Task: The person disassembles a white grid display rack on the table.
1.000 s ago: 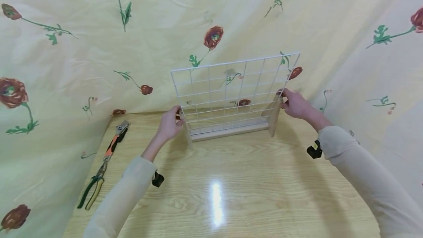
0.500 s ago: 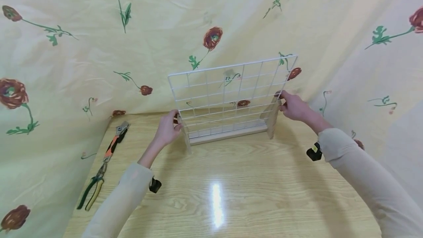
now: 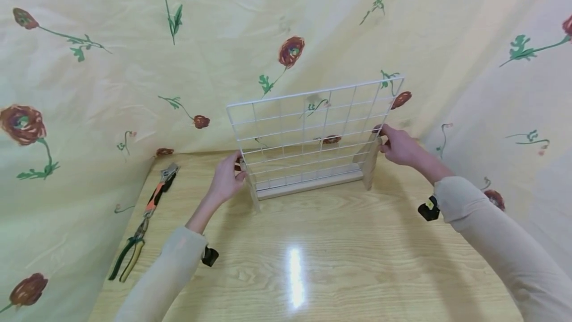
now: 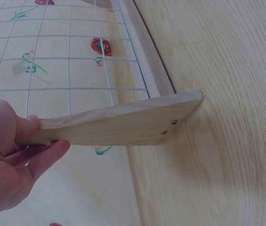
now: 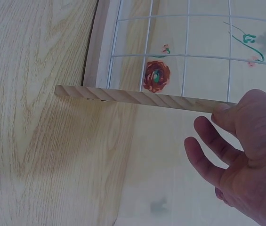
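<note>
A white wire grid panel (image 3: pixel 304 141) stands upright, leaning slightly, in a wooden stand with a low crossbar (image 3: pixel 310 187) and a board at each end. My left hand (image 3: pixel 227 178) pinches the upper part of the left wooden side board (image 4: pixel 109 127), thumb on one face and fingers on the other. Two screw heads (image 4: pixel 173 122) show low on that board. On the other end, my right hand (image 3: pixel 399 145) pinches the top of the right wooden side board (image 5: pixel 137 98) between thumb and forefinger, its other fingers spread out. The right forefinger is partly hidden behind the board.
At the table's left side lie an adjustable wrench (image 3: pixel 155 196) with an orange and black handle and pliers (image 3: pixel 134 250) with green and yellow handles. Flowered cloth (image 3: pixel 201 63) hangs behind and on both sides. The wood-grain table (image 3: pixel 357 252) stretches in front of the stand.
The stand with its wire grid has shifted slightly toward me, and both hands have moved along with it, keeping their hold. The wrench and pliers lie as before.
</note>
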Motion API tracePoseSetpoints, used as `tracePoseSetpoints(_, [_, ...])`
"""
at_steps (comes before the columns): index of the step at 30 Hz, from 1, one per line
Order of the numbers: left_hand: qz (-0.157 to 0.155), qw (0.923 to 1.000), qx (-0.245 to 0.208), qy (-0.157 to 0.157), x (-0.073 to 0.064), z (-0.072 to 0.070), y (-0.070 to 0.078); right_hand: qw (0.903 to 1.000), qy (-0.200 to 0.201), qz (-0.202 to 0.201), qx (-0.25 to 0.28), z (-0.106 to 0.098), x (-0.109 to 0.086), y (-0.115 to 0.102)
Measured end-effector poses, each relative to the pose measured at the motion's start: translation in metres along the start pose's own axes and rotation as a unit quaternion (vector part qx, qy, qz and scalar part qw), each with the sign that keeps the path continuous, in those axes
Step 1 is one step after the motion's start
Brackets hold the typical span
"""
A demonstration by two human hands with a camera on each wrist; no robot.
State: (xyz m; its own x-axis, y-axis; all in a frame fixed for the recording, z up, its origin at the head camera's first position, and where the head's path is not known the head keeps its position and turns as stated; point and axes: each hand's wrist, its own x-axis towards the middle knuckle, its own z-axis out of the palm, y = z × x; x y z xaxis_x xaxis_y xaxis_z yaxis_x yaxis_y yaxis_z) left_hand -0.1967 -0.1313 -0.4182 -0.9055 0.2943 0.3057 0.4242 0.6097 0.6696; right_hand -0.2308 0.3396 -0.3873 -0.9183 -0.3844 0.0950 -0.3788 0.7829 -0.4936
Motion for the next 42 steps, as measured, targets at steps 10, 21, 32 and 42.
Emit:
tracePoseSetpoints(10, [0.007,0.9998,0.017,0.005,-0.008,-0.001,-0.004,0.9996,0.009,-0.026,-0.005,0.004,0.0,-0.002])
tracePoseSetpoints(21, [-0.014,0.9999,0.006,0.006,-0.017,-0.005,-0.003,0.9997,-0.003,-0.026,0.002,0.007,-0.001,-0.008])
tracePoseSetpoints(32, [-0.036,0.9992,0.011,0.01,-0.026,-0.009,0.0,0.9986,0.008,-0.052,0.0,0.011,0.001,-0.01])
tracePoseSetpoints(42, [-0.049,0.9987,-0.004,0.01,-0.035,-0.012,-0.001,0.9982,0.008,-0.059,0.002,0.014,0.0,-0.013])
